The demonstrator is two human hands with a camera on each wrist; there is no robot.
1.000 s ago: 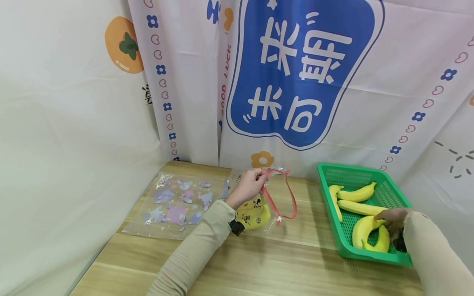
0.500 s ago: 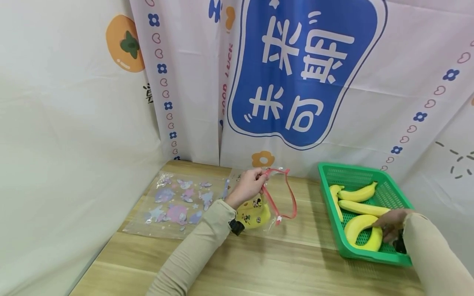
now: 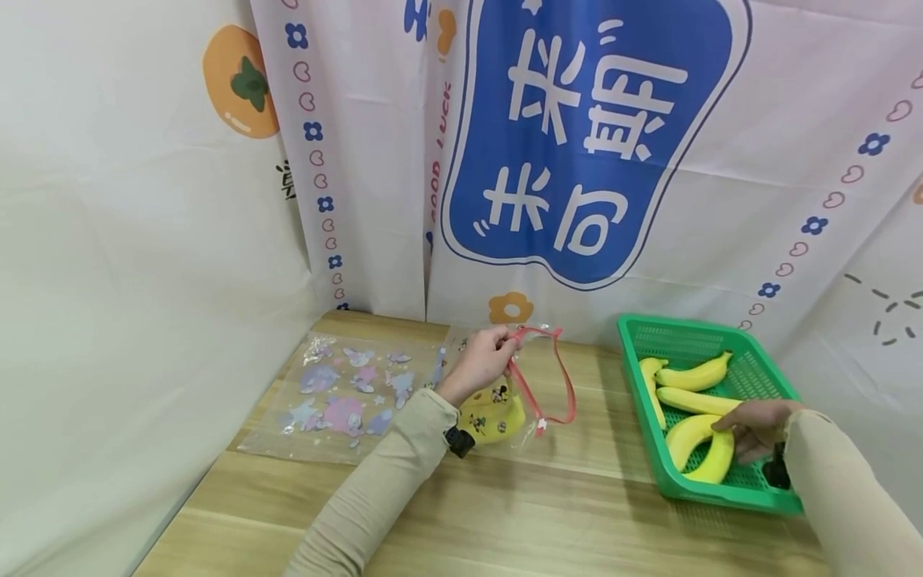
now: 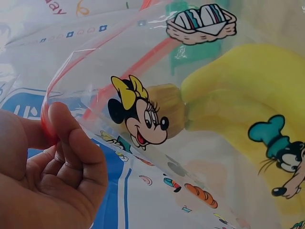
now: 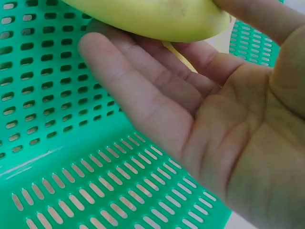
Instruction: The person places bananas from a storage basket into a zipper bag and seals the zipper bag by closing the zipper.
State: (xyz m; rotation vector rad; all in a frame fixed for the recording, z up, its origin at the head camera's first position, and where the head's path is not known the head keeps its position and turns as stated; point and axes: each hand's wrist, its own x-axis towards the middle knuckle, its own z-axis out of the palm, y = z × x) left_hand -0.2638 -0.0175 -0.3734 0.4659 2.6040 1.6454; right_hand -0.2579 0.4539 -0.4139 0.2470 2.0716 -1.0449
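My left hand (image 3: 481,365) pinches the red zip edge of a clear cartoon-printed zip bag (image 4: 143,114), whose mouth gapes toward the right. Yellow bananas (image 4: 224,90) show through its plastic. Over in the green basket (image 3: 642,417), my right hand (image 3: 760,425) has its thumb on top of a curved banana (image 3: 715,457) and its fingers beneath it, as the right wrist view (image 5: 157,19) of the banana shows from below. Another curved banana (image 3: 685,441) lies against its left side. Behind these are several more bananas (image 3: 695,374) in the basket.
A second clear zip bag (image 3: 339,405) with purple and pink prints lies flat on the wooden table (image 3: 505,513) at the left. A printed white curtain (image 3: 375,160) hangs close behind the table. The basket's raised rim surrounds the right hand.
My right hand has shifted the two curved front bananas leftward inside the basket, and its thumb has come over one of them. My left hand keeps its hold on the bag's edge.
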